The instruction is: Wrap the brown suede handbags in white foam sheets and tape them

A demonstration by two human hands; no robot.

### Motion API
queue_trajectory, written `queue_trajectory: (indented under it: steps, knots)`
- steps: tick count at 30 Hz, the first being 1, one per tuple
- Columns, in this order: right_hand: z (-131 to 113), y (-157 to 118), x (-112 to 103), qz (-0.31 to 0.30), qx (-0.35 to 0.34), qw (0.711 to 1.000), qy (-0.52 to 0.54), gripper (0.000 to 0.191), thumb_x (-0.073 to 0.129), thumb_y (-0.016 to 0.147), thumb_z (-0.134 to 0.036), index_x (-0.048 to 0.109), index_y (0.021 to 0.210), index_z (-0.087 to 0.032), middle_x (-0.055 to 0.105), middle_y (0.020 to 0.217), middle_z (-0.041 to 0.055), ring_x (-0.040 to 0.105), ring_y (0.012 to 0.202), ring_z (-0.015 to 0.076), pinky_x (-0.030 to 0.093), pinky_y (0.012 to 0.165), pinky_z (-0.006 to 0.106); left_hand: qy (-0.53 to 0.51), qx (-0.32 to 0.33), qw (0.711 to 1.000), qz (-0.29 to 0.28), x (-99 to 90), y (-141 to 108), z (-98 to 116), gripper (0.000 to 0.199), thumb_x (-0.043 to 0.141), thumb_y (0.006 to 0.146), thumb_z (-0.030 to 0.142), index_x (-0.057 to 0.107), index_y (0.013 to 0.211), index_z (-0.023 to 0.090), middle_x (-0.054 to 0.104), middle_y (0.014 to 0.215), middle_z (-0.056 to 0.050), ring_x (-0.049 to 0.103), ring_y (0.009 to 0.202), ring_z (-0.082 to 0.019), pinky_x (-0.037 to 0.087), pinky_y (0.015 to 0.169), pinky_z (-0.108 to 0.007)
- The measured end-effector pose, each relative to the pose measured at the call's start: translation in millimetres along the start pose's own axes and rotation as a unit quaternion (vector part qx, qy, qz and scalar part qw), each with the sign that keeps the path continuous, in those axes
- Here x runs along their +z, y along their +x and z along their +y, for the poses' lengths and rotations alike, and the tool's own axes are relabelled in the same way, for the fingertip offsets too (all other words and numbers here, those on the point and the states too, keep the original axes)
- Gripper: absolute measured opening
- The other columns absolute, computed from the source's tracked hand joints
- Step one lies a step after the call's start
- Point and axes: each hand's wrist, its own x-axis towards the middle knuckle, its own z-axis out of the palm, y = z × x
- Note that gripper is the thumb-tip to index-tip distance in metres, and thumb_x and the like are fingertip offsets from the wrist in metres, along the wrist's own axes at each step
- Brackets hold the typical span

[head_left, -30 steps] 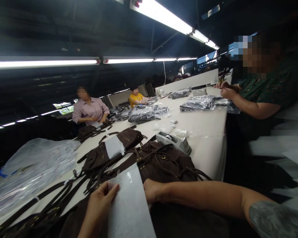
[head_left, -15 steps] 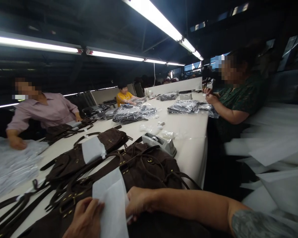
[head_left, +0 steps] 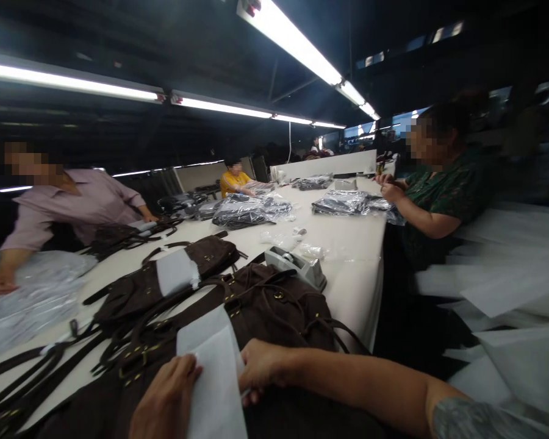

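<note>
A white paper sheet [head_left: 213, 366] lies across a dark brown bag [head_left: 274, 299] with brass fittings and long straps. My left hand [head_left: 167, 396] is closed at the sheet's left edge, its fingers together and the fingertips on the paper. On the opposite edge, my right hand [head_left: 263, 369] grips the sheet with curled fingers; part of its grasp is hidden beneath the paper. Just beyond lies another brown bag [head_left: 128, 292] with a white paper band [head_left: 176, 272] around its middle. A grey tape dispenser [head_left: 297, 268] stands against the nearer bag's far side.
Bags in clear plastic [head_left: 251, 210] lie farther along the white table [head_left: 348, 244]. Plastic sheeting [head_left: 36, 305] covers the left side, where a co-worker in pink [head_left: 91, 201] reaches over. At right are a co-worker in green [head_left: 448, 189] and stacked white sheets [head_left: 521, 305].
My left fingers have gone from pinching the sheet's edge to lying flatter over it. My right hand keeps its hold. The pink-sleeved co-worker's hand has moved left across the plastic. The view has shifted slightly.
</note>
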Motion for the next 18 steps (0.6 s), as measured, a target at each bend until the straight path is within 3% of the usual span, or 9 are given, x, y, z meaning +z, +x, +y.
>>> queue_trajectory:
  steps: [4,8,13,18]
  knots:
    - [1.5,-5.5,-0.5,-0.002,-0.017,1.0,0.017,0.009,0.065,0.061,-0.009,0.059,0.056,-0.013,0.058,0.046,-0.0063,0.046,0.034,0.0037,0.03,0.031,0.012,0.007,-0.003,0.999,-0.038,-11.8,-8.8,16.0,0.039,0.029,0.094,0.036,0.066,0.094,0.023,0.068,0.105,-0.006,0.064,0.098,-0.02,0.053,0.085,-0.034]
    - [6.5,-6.8,-1.3,-0.008,-0.027,0.999,0.021,0.007,0.064,0.061,-0.011,0.06,0.056,-0.013,0.058,0.046,-0.0052,0.046,0.034,0.0041,0.029,0.03,0.012,0.082,0.061,0.995,0.001,1.3,-26.5,16.3,0.044,0.036,0.093,0.044,0.066,0.115,0.019,0.067,0.118,-0.012,0.064,0.108,-0.026,0.056,0.088,-0.038]
    - [8.0,-5.3,0.7,-0.018,-0.031,0.999,0.018,0.009,0.062,0.059,-0.01,0.059,0.051,-0.013,0.058,0.048,-0.0045,0.046,0.033,0.0043,0.033,0.03,0.012,0.178,0.195,0.96,0.095,22.2,-43.4,18.7,0.048,0.046,0.09,0.041,0.056,0.129,0.014,0.052,0.136,-0.022,0.053,0.121,-0.036,0.057,0.087,-0.045]
    - [0.1,-5.7,2.3,-0.025,-0.011,1.0,0.012,0.015,0.058,0.061,-0.006,0.056,0.048,-0.013,0.056,0.044,-0.0051,0.045,0.03,0.0039,0.031,0.029,0.011,0.197,0.238,0.945,0.105,27.8,-44.4,16.1,0.066,0.051,0.089,0.04,0.03,0.146,0.017,0.044,0.145,-0.013,0.041,0.134,-0.031,0.054,0.094,-0.039]
